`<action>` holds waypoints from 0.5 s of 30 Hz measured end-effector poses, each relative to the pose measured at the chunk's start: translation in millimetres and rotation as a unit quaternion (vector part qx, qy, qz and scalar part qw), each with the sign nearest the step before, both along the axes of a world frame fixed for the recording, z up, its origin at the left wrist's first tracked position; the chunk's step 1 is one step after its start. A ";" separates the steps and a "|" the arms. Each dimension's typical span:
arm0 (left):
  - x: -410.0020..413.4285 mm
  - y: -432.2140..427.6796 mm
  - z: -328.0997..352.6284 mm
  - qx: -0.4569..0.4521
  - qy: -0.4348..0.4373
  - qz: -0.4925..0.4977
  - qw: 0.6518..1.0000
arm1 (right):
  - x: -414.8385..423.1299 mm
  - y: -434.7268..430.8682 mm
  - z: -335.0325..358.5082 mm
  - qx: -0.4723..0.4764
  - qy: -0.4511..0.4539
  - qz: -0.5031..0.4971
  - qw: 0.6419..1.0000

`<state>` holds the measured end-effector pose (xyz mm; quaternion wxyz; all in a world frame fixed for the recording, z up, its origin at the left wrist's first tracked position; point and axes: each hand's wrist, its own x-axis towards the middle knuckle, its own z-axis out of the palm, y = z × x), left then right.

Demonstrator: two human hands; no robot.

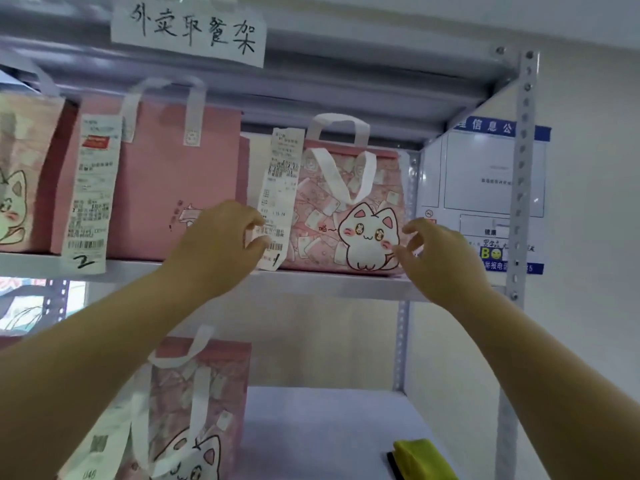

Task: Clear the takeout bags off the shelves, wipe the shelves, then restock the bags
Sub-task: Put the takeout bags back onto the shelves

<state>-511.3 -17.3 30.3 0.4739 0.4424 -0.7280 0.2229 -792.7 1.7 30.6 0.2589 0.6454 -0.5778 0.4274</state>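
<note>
While both hands reach up w/ fingers spread, left hand (221,244) and right hand (440,258) flank the cat bag (349,209), grasping nothing. Bag stands upright at right end of the upper shelf (332,284), cat print facing out, long axis along shelf, contents hidden; receipt (277,199) hangs at its left.
</note>
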 end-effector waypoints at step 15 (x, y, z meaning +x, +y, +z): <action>-19.9 -31.9 15.1 0.044 -0.062 0.172 0.982 | 0.0 -61.9 22.6 0.122 -0.178 0.008 0.976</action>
